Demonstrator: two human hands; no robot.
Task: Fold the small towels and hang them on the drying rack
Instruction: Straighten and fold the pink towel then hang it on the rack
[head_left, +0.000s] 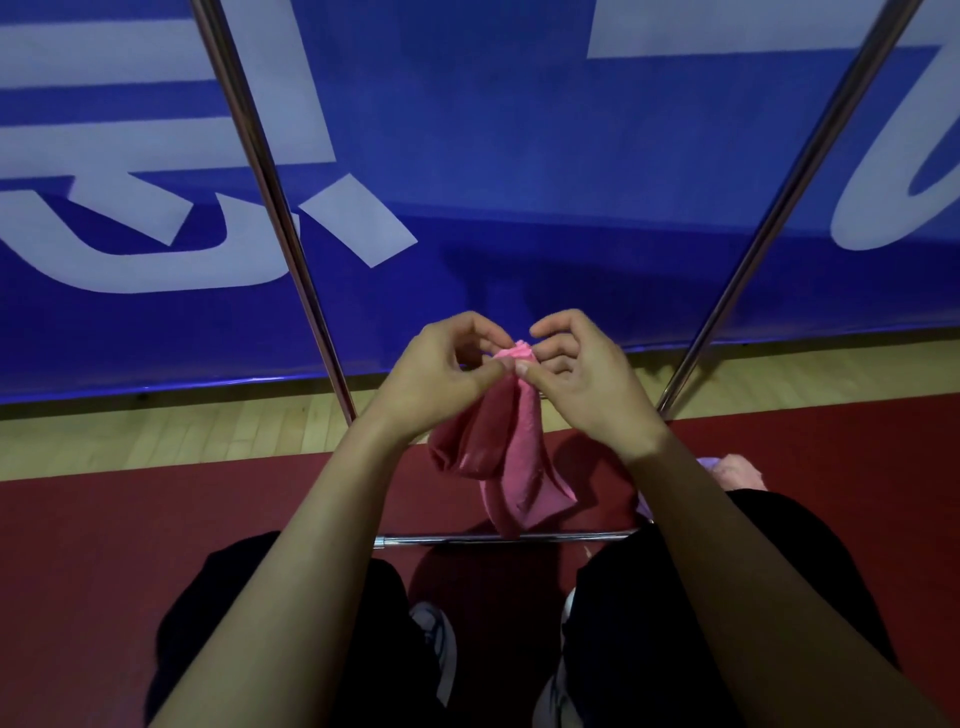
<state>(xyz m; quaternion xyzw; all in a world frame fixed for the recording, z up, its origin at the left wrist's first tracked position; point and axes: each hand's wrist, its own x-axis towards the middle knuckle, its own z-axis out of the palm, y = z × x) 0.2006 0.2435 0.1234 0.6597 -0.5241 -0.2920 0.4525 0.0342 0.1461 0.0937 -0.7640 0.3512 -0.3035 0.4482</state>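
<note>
A small pink towel (511, 467) hangs bunched in folds from both my hands in the middle of the head view. My left hand (441, 374) pinches its top edge from the left, and my right hand (582, 376) pinches the same edge from the right, thumbs nearly touching. The drying rack shows as two slanted metal poles (275, 208) (784, 208) rising on either side of my hands, with a low horizontal bar (467, 540) near the floor just below the towel's hanging end.
More pale pink and lilac cloth (732, 470) lies on the dark red floor mat (130, 519) beside my right knee. A blue banner (519, 156) with white lettering stands behind the rack, above a strip of wooden floor. My knees and shoes fill the bottom of the view.
</note>
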